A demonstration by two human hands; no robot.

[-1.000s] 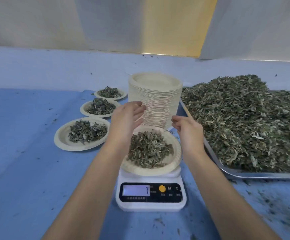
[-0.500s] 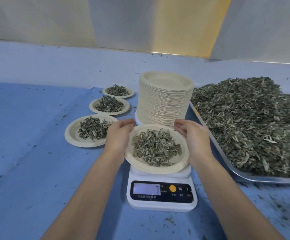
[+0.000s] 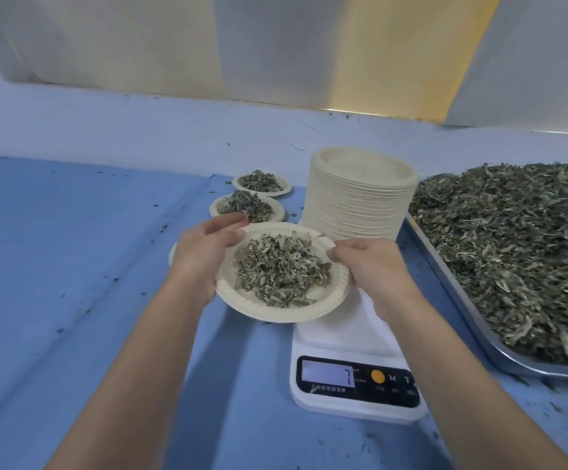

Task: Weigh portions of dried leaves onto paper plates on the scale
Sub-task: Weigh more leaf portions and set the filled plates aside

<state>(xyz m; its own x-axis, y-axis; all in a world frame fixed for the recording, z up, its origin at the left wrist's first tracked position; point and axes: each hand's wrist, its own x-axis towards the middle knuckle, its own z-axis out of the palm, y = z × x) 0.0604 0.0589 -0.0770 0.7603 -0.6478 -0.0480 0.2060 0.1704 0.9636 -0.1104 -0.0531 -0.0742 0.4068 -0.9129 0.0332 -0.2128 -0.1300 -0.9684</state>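
Now the left hand [image 3: 201, 262] grips the left rim of the paper plate [image 3: 275, 313], thumb over the edge, with the dried leaves [image 3: 280, 273] heaped in its middle. The right hand [image 3: 374, 266] pinches the right rim. Resting on the scale [image 3: 353, 405] half a second ago, the plate is now lifted off, held left of it. The display [image 3: 326, 372] still reads 7, beside buttons marked M and T.

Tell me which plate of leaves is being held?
The nearest plate, gripped by left hand and right hand; the other plates lie on the table behind.
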